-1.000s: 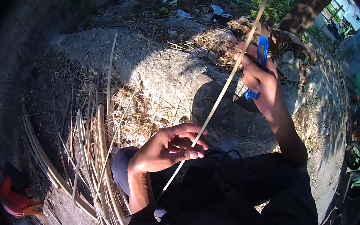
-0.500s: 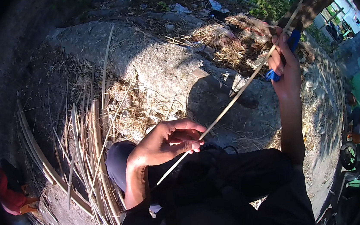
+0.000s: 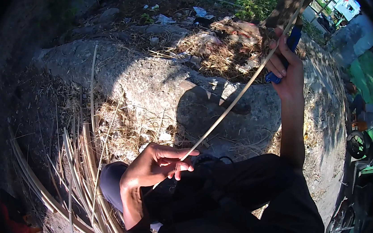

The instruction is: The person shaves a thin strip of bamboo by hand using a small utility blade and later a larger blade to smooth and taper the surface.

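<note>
My left hand [image 3: 144,170] pinched the slender wooden strip [image 3: 226,111] near its lower end; my right hand's [image 3: 290,69] fingers pinched it farther up — a blue cutter [image 3: 295,38] held there too; the strip slanted up rightward between them.

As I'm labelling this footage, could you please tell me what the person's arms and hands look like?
The left hand and right hand are bare, as are the forearms. Dark, nearly black sleeves cover the arms higher up, with no markings that I can make out.
</note>
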{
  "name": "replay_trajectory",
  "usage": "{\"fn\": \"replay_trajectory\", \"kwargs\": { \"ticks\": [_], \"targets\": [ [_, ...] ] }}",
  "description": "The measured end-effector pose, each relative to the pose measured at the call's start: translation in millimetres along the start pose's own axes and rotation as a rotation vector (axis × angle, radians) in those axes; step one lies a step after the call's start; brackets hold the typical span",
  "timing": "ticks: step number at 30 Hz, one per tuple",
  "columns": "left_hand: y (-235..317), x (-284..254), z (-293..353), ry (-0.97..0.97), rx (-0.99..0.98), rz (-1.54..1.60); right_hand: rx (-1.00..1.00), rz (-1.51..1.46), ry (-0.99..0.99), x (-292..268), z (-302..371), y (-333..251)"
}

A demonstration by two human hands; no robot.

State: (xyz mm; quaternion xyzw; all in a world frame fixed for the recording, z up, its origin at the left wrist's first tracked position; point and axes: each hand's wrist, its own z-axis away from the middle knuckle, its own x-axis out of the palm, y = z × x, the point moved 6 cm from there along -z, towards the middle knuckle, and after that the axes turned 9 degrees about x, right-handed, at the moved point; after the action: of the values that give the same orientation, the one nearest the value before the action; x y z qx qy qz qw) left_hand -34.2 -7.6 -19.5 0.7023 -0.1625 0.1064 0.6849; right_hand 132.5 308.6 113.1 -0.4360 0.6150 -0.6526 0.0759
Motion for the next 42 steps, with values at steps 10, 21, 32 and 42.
{"fn": "replay_trajectory", "kwargs": {
  "ticks": [10,21,32,42],
  "targets": [
    [49.5,25.9,-1.3,0.048,-0.064,-0.170,-0.037,-0.067,0.005,17.0,13.7,-21.4],
    [96.6,53.8,-29.3,0.282,0.167,-0.638,0.279,0.253,-0.123,110.7,44.3,52.8],
    [32.2,20.1,-15.8,0.529,0.145,-0.230,-0.251,0.967,-0.154,83.1,52.1,59.2],
    [15.6,7.2,-6.6,0.544,0.164,-0.193,-0.392,1.223,-0.507,123.2,70.6,109.6]
  ]
}}
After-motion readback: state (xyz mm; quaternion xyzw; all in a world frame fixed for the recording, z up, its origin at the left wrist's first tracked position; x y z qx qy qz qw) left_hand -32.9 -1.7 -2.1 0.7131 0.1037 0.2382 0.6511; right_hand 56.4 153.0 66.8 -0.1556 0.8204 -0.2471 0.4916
